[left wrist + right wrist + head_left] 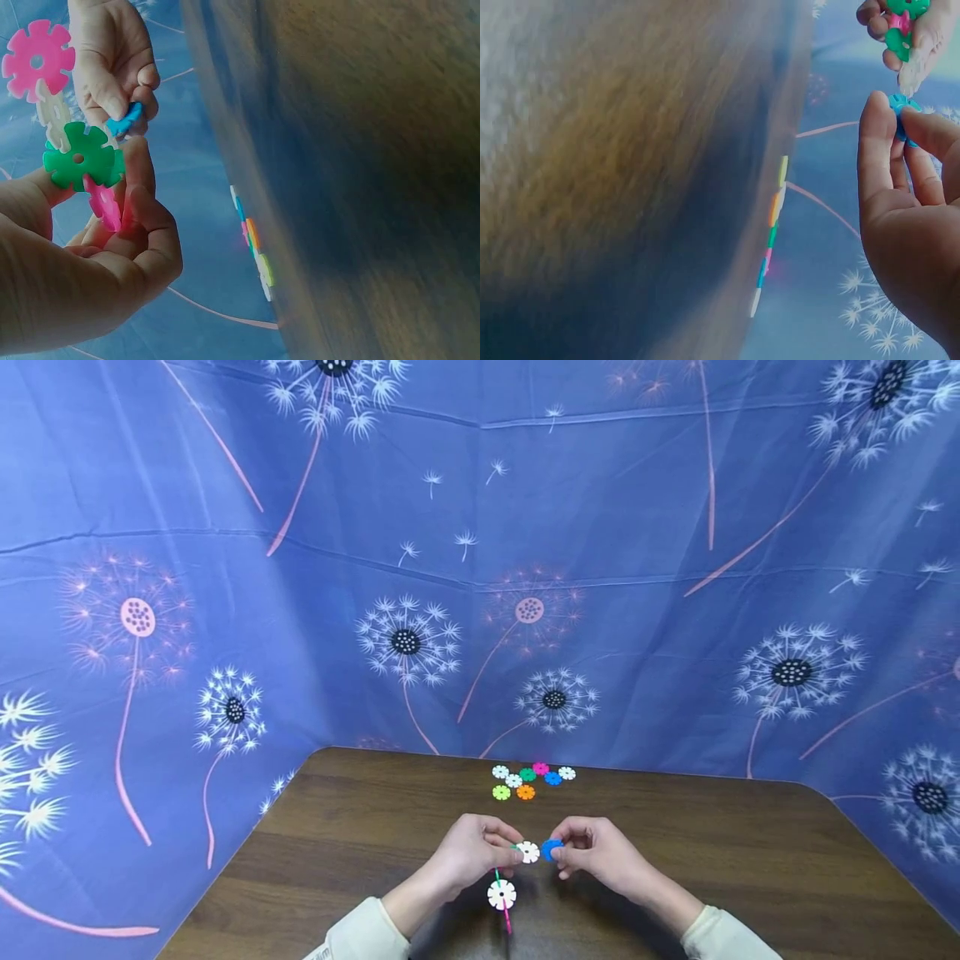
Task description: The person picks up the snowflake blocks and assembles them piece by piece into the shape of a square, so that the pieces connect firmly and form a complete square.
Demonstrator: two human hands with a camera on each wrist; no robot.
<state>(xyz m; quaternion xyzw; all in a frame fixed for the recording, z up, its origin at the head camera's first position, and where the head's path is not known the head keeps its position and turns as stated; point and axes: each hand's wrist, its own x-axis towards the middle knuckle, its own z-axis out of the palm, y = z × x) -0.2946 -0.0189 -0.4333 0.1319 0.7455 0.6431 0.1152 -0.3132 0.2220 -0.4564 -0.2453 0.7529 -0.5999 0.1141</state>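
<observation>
My left hand (474, 853) grips a linked chain of notched plastic discs. A white disc (528, 852) sticks out from its fingertips toward the right hand. Below the fingers hangs another white disc (502, 894). In the left wrist view a pink disc (37, 61) ends the chain, and a green disc (79, 158) and a second pink disc (105, 205) sit by the fingers. Between thumb and fingers my right hand (609, 853) pinches a blue disc (902, 118). The blue disc is edge to edge with the white one; I cannot tell whether they touch.
Farther back on the brown wooden table (360, 827) lie several loose discs, including an orange disc (526, 792), a yellow-green disc (501, 792) and another blue disc (553, 778). A blue dandelion-print cloth (637, 610) hangs behind the table and along its left side.
</observation>
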